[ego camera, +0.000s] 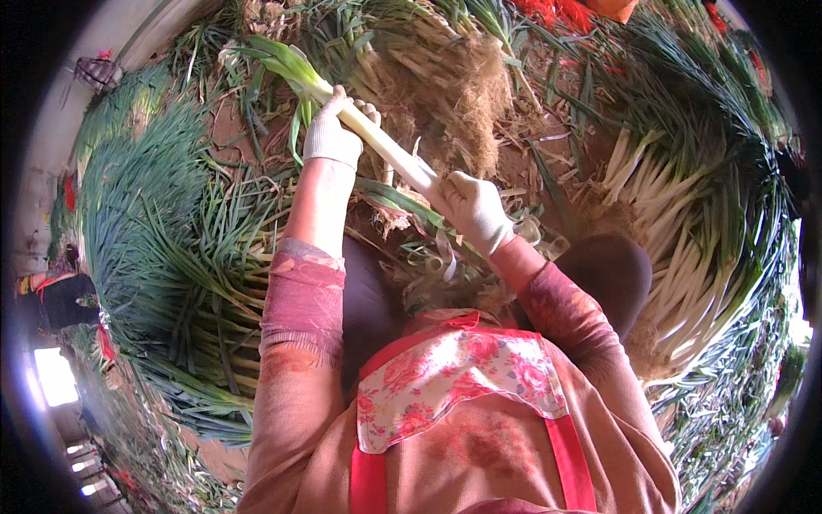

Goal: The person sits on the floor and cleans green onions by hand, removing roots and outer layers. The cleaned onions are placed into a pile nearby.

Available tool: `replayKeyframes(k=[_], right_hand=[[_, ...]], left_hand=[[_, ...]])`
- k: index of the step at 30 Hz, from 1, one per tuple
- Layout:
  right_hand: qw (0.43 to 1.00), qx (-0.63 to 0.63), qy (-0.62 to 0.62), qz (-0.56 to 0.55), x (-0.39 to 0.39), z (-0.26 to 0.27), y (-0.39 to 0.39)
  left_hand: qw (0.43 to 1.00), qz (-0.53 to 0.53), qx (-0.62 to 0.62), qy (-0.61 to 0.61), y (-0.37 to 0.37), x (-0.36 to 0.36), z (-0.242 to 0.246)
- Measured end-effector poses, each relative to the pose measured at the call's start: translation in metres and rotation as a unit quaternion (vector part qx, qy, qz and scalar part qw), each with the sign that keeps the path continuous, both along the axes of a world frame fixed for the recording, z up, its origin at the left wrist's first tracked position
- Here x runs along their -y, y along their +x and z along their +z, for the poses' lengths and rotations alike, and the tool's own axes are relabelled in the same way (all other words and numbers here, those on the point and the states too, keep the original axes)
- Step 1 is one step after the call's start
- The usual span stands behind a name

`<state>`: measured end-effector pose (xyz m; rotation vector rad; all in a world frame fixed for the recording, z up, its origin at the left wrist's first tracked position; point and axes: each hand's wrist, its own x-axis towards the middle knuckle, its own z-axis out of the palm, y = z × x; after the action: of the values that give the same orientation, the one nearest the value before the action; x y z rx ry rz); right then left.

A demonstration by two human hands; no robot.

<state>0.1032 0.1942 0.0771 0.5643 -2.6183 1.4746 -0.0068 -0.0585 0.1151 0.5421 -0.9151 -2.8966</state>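
Note:
A large green onion (385,148) lies slantwise between my hands, its green leaves at the upper left and its white stalk running down to the right. My left hand (335,132), in a white knit glove, is wrapped around the stalk just below the leaves. At the lower end, my right hand (474,209) grips the stalk with curled fingers, also gloved in white; the root end is hidden there. Beneath the stalk, peeled skins and leaf scraps (443,257) litter the ground between my knees. Beyond it lies a heap of unpeeled onions with brown, hairy roots (481,96).
On the right, clean white-stalked onions (681,257) are piled beside my knee (607,276). A large pile of green onions (148,193) spreads along my left. Bare brown soil (228,128) shows in places. Red netting or string (559,13) lies at the top.

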Motion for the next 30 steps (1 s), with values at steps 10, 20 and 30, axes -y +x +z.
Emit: replayKeyframes(k=[10, 20, 30], right_hand=[[0.996, -0.071, 0.047, -0.005, -0.013, 0.005, -0.004], [0.967, 0.078, -0.204, -0.132, -0.034, 0.023, -0.008], [0.924, 0.092, 0.366, 0.063, -0.117, -0.066, 0.012]], left_hand=[[0.992, -0.104, -0.055, -0.05, 0.005, -0.004, 0.006], [0.999, -0.011, -0.004, -0.049, 0.001, 0.0, -0.004], [0.982, 0.182, 0.026, -0.035, -0.009, 0.107, -0.019]])
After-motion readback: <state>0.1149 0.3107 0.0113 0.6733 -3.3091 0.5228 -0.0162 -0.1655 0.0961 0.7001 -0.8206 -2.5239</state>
